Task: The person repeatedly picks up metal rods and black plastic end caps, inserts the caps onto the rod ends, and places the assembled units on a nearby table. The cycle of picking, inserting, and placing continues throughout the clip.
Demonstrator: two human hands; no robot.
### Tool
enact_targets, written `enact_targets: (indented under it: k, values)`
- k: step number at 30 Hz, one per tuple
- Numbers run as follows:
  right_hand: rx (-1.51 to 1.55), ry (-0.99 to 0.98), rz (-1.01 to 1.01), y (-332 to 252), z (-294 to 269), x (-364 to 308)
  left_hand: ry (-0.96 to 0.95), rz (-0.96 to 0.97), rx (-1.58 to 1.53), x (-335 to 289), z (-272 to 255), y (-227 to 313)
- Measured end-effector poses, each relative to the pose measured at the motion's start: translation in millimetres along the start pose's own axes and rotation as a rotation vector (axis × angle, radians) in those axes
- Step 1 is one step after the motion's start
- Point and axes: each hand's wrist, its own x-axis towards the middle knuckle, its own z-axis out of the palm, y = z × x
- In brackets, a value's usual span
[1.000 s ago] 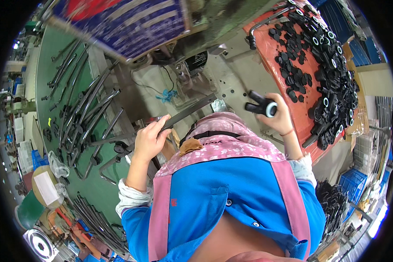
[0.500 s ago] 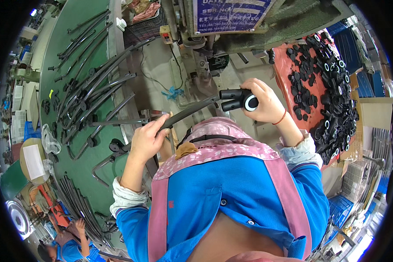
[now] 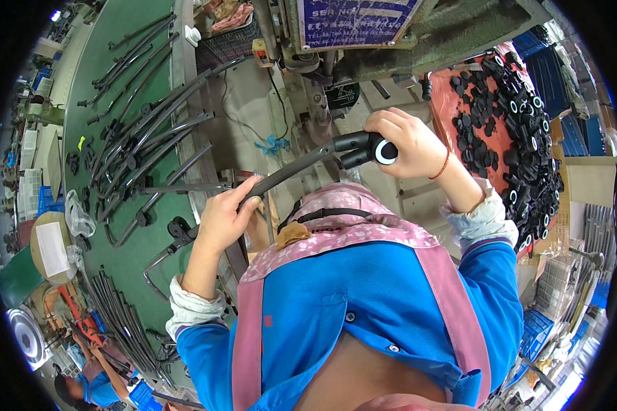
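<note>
My left hand [image 3: 227,214] is wrapped round a dark metal tube [image 3: 288,172], which slants up to the right across my front. In my right hand [image 3: 410,145] is a black plastic fitting [image 3: 355,151] with two short round sockets side by side and a white ring [image 3: 386,153] on its face. The tube's far end meets the mouth of the upper socket; how deep it sits inside, I cannot tell. The lower socket points left with nothing in it. Part of the tube near my left palm is hidden by the fingers.
A green-topped bench [image 3: 144,264] on the left bears several bent dark tube frames [image 3: 127,161]. A machine [image 3: 452,51] with a blue plate [image 3: 356,24] stands ahead. To the right, loose black fittings [image 3: 531,171] cover an orange-red surface [image 3: 452,109]. A person [image 3: 103,387] works at lower left.
My right hand and the fitting have shifted slightly left, with the fitting tilting a little. The tube has moved left with my left hand and keeps its slant.
</note>
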Motion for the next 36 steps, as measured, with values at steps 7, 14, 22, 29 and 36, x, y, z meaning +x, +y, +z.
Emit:
enact_targets:
  k: [7,14,22,29,36]
  values:
    - [0.16,-0.098,-0.031,2,9,13,-0.016,-0.022,0.073,22,-8,25]
    - [0.122,-0.056,0.079,23,-1,33,-0.021,-0.044,0.04,58,-20,15]
    - [-0.029,-0.037,0.154,58,9,54,0.019,-0.064,0.089,96,-41,8]
    - [0.028,-0.259,0.212,57,0,79,-0.048,-0.074,-0.036,106,-43,-11]
    - [-0.085,-0.09,0.075,57,11,76,-0.077,-0.103,-0.069,104,-42,-17]
